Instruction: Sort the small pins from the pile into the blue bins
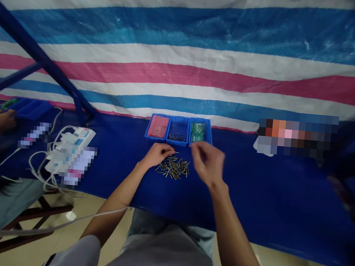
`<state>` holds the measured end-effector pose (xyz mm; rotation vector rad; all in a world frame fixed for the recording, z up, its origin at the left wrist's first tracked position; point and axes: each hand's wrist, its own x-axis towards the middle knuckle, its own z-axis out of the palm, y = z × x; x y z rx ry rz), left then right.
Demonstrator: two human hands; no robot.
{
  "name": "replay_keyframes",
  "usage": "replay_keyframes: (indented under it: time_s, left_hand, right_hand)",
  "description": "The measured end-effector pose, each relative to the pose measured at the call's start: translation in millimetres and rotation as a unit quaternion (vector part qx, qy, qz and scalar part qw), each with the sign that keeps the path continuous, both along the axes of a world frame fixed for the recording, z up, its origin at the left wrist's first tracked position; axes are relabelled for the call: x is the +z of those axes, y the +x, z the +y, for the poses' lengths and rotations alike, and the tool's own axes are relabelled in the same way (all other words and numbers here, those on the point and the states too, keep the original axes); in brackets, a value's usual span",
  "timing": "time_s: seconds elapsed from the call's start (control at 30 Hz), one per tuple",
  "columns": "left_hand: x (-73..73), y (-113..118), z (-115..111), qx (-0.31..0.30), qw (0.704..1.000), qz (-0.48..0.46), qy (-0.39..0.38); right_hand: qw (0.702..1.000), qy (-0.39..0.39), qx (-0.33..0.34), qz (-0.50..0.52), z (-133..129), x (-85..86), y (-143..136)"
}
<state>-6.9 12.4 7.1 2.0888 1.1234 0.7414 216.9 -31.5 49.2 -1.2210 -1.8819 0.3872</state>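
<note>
My left hand (pixel 158 155) is closed in a pinch on a thin screw, whose end sticks out to the right of the fingertips. Just below and to its right lies a loose pile of brass-coloured screws (pixel 174 168) on the blue table. My right hand (pixel 207 162), slightly blurred, is at the front of the right blue bin, fingers curled; whatever they hold is hidden. Three small blue bins stand side by side: the left one holds something pink (pixel 158 126), the middle one a few dark screws (pixel 176 137), the right one green packets (pixel 198 130).
On the left of the blue table (pixel 252 197) stand a white power strip (pixel 84 135) and tangled white cables. Another person's hand (pixel 0 121) is at the far left beside a blue tray (pixel 33 109). Blurred-out items lie at the back right; a striped sheet hangs behind.
</note>
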Motion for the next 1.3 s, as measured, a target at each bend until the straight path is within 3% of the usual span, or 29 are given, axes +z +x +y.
replay_keyframes:
  time_s: [0.2, 0.37, 1.3]
  left_hand:
    - [0.1, 1, -2, -0.003, 1.0, 0.0, 0.015]
    - [1.7, 1, -3, -0.007, 1.0, -0.01, 0.015]
    - [-1.2, 0, -3, -0.005, 0.999, -0.035, 0.022]
  right_hand:
    - [0.995, -0.023, 0.026, -0.09, 12, -30.8, -15]
    - [0.994, -0.016, 0.028, -0.1, 10, -46.8, -21]
    - [0.995, 0.022, -0.009, -0.097, 4, -55.5, -28]
